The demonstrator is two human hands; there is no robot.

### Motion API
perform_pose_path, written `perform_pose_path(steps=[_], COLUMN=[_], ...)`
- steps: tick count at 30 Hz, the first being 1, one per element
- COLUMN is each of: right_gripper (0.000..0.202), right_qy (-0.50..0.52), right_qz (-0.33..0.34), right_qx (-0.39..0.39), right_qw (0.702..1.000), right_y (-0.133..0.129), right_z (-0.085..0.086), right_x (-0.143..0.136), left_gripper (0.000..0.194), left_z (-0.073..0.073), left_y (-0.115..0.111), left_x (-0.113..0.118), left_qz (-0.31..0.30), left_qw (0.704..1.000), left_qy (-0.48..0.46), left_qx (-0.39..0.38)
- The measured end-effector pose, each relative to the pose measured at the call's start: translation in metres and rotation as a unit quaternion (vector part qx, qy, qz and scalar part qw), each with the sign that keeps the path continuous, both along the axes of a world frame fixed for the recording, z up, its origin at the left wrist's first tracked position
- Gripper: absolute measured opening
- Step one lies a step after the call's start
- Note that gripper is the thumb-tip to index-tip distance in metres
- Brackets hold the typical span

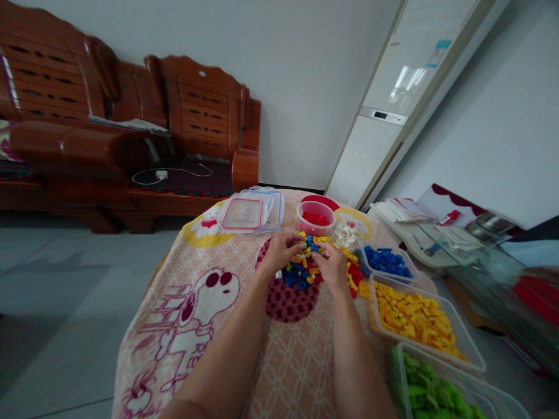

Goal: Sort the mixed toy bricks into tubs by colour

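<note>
A mixed heap of toy building bricks [299,274], mostly blue and yellow with some red, lies on the cloth-covered table. My left hand [282,253] reaches over the heap's left side with its fingers curled in; what they pinch, if anything, is too small to make out. From the right comes my right hand [333,266], thumb and fingertips closed at a blue brick [315,248]. The two hands are close together but apart. Just beyond them is a round tub [315,230] with red bricks in it, beside a pile of white bricks [345,234].
Clear boxes of blue bricks [386,261], yellow bricks [414,314] and green bricks [432,387] line the right edge. Flat box lids [243,214] lie at the far left, and a red lid [320,201] behind the tub. A glass-topped stand [471,256] is on the right.
</note>
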State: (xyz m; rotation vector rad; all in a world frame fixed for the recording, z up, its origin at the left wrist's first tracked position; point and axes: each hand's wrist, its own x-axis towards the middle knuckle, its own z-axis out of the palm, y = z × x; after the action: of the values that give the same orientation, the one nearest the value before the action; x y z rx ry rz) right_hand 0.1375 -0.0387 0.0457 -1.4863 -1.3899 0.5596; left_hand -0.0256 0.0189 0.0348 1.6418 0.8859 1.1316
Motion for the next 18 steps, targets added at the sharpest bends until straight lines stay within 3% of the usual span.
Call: perform_pose_path(steps=[5, 10, 13, 18], right_gripper=[0.049, 0.06, 0.067, 0.074], right_qy=[0.08, 0.165, 0.21, 0.235], right_qz=[-0.154, -0.332, -0.372, -0.375], right_qx=[0.027, 0.128, 0.188, 0.198], right_qw=[0.984, 0.92, 0.884, 0.875], right_y=[0.001, -0.007, -0.012, -0.013], right_z=[-0.006, -0.006, -0.003, 0.0], right_x=[0.036, 0.074, 0.085, 0.086], left_gripper=[0.025, 0.022, 0.019, 0.016], left_z=[-0.011, -0.009, -0.005, -0.004], left_y=[0.012, 0.014, 0.011, 0.009], left_x=[-0.009, -0.016, -0.018, -0.019], left_qz=[0.107, 0.18, 0.19, 0.145], left_qw=[0.989, 0.971, 0.967, 0.964], left_qy=[0.101, 0.154, 0.171, 0.22], left_qx=[0.029, 0.003, -0.001, 0.021])
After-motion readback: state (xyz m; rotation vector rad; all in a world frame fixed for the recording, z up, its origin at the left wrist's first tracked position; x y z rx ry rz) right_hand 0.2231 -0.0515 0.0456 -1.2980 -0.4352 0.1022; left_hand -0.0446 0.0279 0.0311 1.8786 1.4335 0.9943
